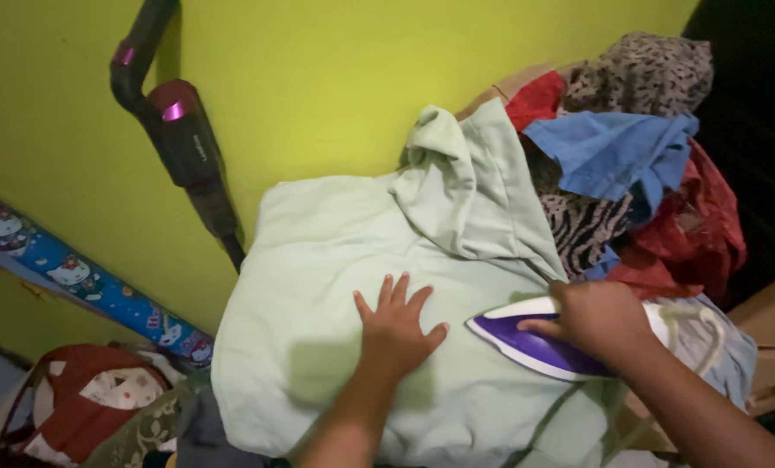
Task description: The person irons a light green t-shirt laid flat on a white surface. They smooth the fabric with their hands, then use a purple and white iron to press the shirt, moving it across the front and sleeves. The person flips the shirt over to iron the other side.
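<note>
- We press our left hand (396, 329) flat on a pale green garment (335, 286) at the centre of the frame, fingers (386, 293) spread wide and holding nothing.
- Our right hand (597, 319) is closed around the handle of a purple and white iron (535, 342), whose tip points left toward the flat hand, right of centre.
- We judge the step in hand to be smoothing and pressing the cloth; the next stroke calls for keeping the spread fingers out of the iron's path.
- The garment hides the surface beneath it, so we cannot tell what that surface is.
- A heap of clothes (630, 173) fills the upper right; a yellow-green wall (318, 78) stands behind, with a dark vacuum cleaner (184, 143) leaning at upper left.
</note>
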